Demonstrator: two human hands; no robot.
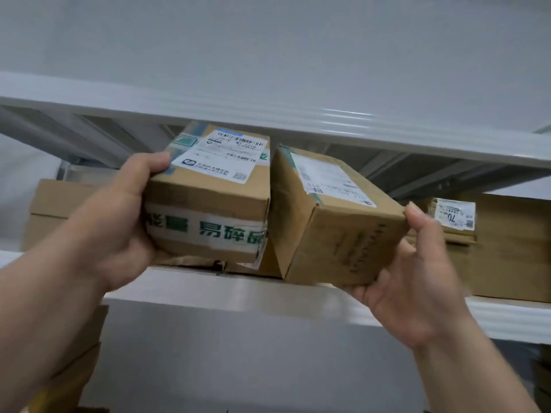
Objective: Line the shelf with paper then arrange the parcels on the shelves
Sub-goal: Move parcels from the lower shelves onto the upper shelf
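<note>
My left hand grips a cardboard parcel with a white shipping label and white tape printed in green characters. My right hand grips a second, plainer cardboard parcel, tilted, with its own label on top. The two parcels touch side by side at the front edge of the white metal shelf. Brown paper shows under the left parcel on the shelf.
A flat cardboard box lies at the back left of the shelf. A large box with a small labelled parcel against it stands at the right. The upper shelf beam runs close overhead. More cardboard sits below left.
</note>
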